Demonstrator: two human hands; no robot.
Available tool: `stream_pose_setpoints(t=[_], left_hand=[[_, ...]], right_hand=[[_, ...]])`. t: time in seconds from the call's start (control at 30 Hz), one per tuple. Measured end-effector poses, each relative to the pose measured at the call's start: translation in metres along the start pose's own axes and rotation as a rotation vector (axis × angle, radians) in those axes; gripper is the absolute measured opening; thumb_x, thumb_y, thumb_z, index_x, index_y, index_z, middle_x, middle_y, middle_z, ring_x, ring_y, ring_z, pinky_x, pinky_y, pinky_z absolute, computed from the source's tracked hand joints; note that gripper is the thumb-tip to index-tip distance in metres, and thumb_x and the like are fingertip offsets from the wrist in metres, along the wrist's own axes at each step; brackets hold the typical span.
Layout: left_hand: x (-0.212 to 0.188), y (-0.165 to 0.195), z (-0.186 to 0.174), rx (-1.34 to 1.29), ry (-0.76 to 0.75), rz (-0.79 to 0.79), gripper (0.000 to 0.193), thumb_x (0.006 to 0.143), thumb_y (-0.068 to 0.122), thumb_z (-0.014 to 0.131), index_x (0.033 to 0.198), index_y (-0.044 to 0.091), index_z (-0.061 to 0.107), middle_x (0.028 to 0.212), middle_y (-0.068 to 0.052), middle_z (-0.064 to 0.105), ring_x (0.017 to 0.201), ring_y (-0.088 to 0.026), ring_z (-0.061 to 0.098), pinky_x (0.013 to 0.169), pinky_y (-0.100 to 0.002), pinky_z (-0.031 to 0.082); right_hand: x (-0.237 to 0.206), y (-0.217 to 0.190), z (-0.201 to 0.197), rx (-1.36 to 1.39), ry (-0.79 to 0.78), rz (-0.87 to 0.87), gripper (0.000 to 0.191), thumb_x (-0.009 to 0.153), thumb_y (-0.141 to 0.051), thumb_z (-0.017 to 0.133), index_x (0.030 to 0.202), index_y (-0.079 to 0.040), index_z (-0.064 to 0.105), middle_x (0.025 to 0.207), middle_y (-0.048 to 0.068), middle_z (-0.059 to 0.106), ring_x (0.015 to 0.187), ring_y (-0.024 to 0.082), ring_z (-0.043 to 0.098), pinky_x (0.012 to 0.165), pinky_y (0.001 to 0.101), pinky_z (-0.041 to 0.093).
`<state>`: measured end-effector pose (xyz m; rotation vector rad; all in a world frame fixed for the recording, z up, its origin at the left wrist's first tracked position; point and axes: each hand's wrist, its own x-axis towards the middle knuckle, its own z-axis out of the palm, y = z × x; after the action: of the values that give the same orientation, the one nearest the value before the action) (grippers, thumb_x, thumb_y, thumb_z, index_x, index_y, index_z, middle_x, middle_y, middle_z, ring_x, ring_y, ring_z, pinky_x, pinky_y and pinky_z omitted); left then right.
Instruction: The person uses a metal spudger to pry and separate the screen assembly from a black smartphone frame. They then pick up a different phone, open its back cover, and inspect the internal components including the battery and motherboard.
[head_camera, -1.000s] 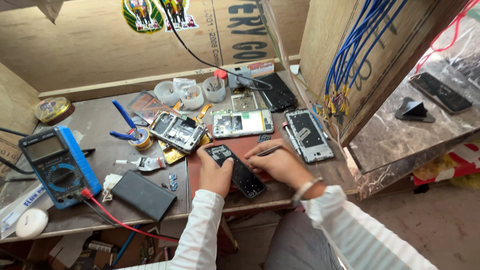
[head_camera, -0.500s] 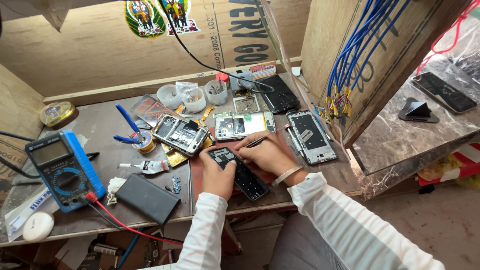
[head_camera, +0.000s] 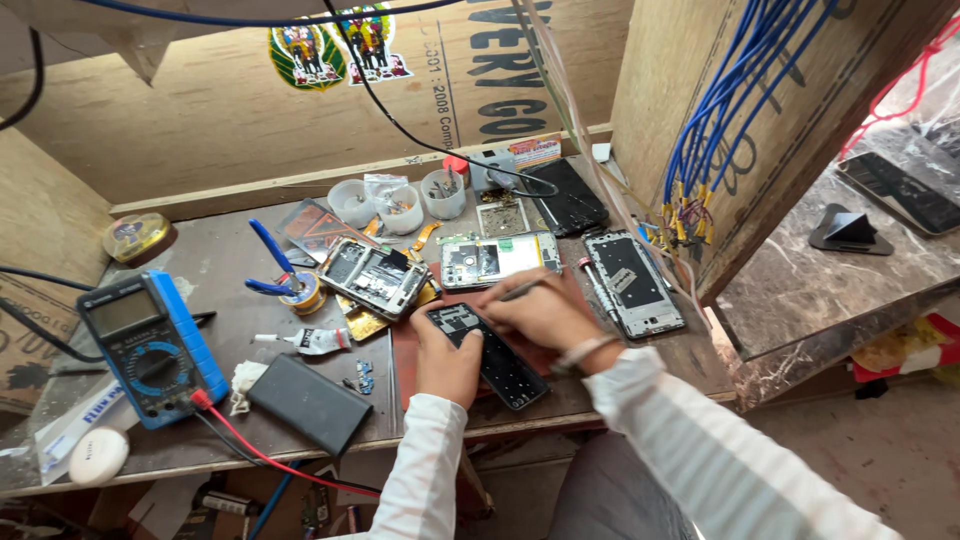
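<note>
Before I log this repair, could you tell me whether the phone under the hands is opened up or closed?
Opened up: the phone lies flat with its back cover off, dark inner frame exposed, left hand steadying it.

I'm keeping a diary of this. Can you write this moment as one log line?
left hand: steadies phone | right hand: holds thin tool over phone | mat: under phone | multimeter: left, idle

We count four opened phones (head_camera: 373, 278) (head_camera: 498, 259) (head_camera: 633, 283) (head_camera: 488, 356) right of the one blue multimeter (head_camera: 148, 345), plus three plastic cups (head_camera: 352, 202) (head_camera: 400, 207) (head_camera: 443, 192).
</note>
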<state>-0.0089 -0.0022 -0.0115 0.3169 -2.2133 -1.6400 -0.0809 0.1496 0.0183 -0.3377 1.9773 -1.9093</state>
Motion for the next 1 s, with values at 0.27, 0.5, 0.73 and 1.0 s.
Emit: stream_pose_setpoints(t=[0.27, 0.5, 0.73, 1.0], left_hand=[[0.001, 0.004, 0.0, 0.059, 0.004, -0.03, 0.058, 0.082, 0.011, 0.071, 0.131, 0.006, 0.04, 0.114, -0.023, 0.068, 0.1, -0.035, 0.071, 0.087, -0.042, 0.055], [0.001, 0.006, -0.002, -0.02, -0.045, -0.135, 0.058, 0.081, 0.011, 0.069, 0.131, 0.007, 0.039, 0.11, -0.021, 0.07, 0.097, -0.033, 0.074, 0.085, -0.041, 0.057], [0.005, -0.005, -0.001, 0.072, 0.016, 0.036, 0.059, 0.082, 0.009, 0.073, 0.13, 0.004, 0.039, 0.115, -0.024, 0.066, 0.101, -0.035, 0.069, 0.088, -0.042, 0.054], [0.001, -0.004, -0.012, -0.113, -0.057, -0.037, 0.06, 0.082, 0.011, 0.072, 0.134, 0.006, 0.042, 0.11, -0.019, 0.07, 0.095, -0.026, 0.071, 0.084, -0.035, 0.057]], right_hand=[[0.013, -0.004, 0.01, -0.096, 0.099, -0.123, 0.012, 0.081, -0.006, 0.077, 0.091, -0.001, 0.081, 0.075, 0.006, 0.075, 0.063, 0.01, 0.066, 0.057, 0.0258, 0.054], [-0.007, -0.014, -0.009, -0.188, 0.008, 0.05, 0.011, 0.08, -0.007, 0.077, 0.089, -0.002, 0.082, 0.073, 0.007, 0.076, 0.062, 0.01, 0.067, 0.057, 0.0267, 0.054], [0.01, -0.016, 0.016, -0.284, 0.108, -0.411, 0.012, 0.08, -0.01, 0.08, 0.088, -0.001, 0.081, 0.078, 0.004, 0.078, 0.071, 0.008, 0.071, 0.064, 0.0238, 0.056], [-0.047, -0.033, 0.005, -0.028, 0.287, -0.18, 0.033, 0.089, -0.023, 0.071, 0.118, -0.008, 0.071, 0.082, 0.006, 0.078, 0.064, 0.008, 0.068, 0.053, 0.0234, 0.052]])
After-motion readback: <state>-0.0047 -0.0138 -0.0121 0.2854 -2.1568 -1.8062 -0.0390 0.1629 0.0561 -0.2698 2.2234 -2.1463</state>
